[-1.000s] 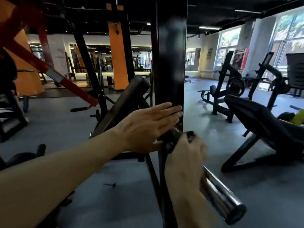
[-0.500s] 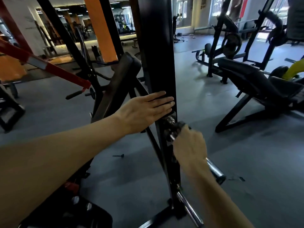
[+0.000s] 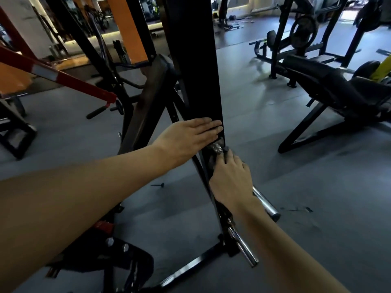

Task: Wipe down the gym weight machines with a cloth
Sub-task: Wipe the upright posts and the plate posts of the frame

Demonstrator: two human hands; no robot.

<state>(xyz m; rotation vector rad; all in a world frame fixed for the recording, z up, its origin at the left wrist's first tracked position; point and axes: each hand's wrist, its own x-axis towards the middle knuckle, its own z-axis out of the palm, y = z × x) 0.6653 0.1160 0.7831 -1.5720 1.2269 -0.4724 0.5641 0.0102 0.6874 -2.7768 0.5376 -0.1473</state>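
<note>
at frame centre, the left hand [image 3: 188, 138] lies flat, fingers straight, bracing the black upright [image 3: 195, 70]. just below, the right hand [image 3: 229, 178] grips a dark cloth [image 3: 212, 163] on the chrome weight peg [image 3: 265, 205]. best practice: wrap fully, stroke outward along the peg.

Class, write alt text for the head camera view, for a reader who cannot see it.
A left hand presses flat against a black upright post of a gym machine while the right hand grips a dark cloth around a chrome bar below it. Benches stand behind.
</note>
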